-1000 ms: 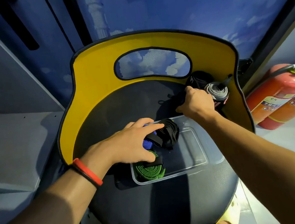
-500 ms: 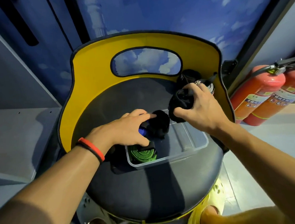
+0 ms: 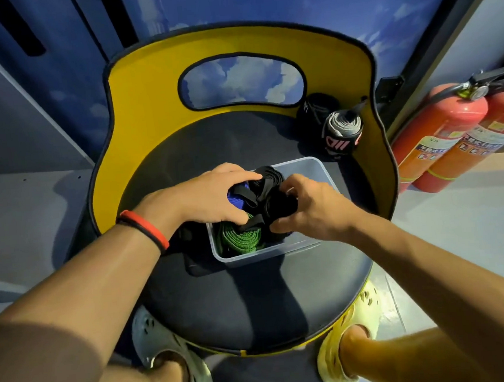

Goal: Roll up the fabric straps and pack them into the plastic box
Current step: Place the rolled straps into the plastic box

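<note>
Packing is the step in hand. The right hand (image 3: 309, 207) grips a rolled black strap (image 3: 279, 203) with curled fingers and thumb, low in the middle of the clear plastic box (image 3: 268, 254). The left hand (image 3: 206, 200) lies with fingers stretched across the blue roll (image 3: 236, 202) and a second black roll (image 3: 269, 174), pressing them down beside the green roll (image 3: 239, 240).

Next, the held strap likely needs wedging in snugly, then letting go. The box's right half looks free. A black bundle (image 3: 316, 110) and a grey-and-black roll (image 3: 342, 132) sit on the chair seat (image 3: 253, 296) against the yellow backrest (image 3: 147, 108), well apart from the box, with open seat between.
</note>
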The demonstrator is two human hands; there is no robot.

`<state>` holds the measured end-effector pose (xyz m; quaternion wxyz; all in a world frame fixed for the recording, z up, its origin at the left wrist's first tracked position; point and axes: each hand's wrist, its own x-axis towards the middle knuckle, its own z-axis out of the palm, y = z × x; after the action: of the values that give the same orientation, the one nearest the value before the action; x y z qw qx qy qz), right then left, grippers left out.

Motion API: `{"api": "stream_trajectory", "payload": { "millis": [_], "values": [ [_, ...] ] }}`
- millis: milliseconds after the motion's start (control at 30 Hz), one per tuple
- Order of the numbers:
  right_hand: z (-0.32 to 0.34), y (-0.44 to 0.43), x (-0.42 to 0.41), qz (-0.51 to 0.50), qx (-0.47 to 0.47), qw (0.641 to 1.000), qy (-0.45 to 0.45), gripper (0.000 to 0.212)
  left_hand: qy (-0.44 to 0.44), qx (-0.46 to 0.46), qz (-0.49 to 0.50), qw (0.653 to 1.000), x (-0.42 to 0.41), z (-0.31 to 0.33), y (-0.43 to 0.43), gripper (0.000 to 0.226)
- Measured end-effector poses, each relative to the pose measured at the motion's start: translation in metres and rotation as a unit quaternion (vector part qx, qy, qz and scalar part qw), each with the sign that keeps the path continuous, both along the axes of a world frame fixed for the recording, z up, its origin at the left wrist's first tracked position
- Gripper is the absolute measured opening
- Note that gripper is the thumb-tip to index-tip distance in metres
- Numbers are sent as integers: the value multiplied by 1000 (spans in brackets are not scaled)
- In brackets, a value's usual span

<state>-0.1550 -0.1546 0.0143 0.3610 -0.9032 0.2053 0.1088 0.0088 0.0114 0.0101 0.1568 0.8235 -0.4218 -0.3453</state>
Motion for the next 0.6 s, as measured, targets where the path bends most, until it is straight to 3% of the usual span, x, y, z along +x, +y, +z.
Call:
{"api": "stream_trajectory", "payload": {
  "millis": [167,300,400,500,600],
  "values": [
    [-12,-6,4,-132,167,977,-14,30,14,5,-12,1000,3,2,0,84],
    [-17,-1,6,-89,133,987,-3,12,30,8,-12,999,3,2,-1,79],
    [-14,-1,9,-54,90,994,-1,26,43,2,30,999,-2,2,-8,66],
    [-9,-1,7,-29,54,997,51,28,-26,1,19,999,-12,-3,-13,56],
    [-12,3,1,-14,99,992,77,36,-81,-7,-4,997,-16,-7,-15,51]
  ]
}}
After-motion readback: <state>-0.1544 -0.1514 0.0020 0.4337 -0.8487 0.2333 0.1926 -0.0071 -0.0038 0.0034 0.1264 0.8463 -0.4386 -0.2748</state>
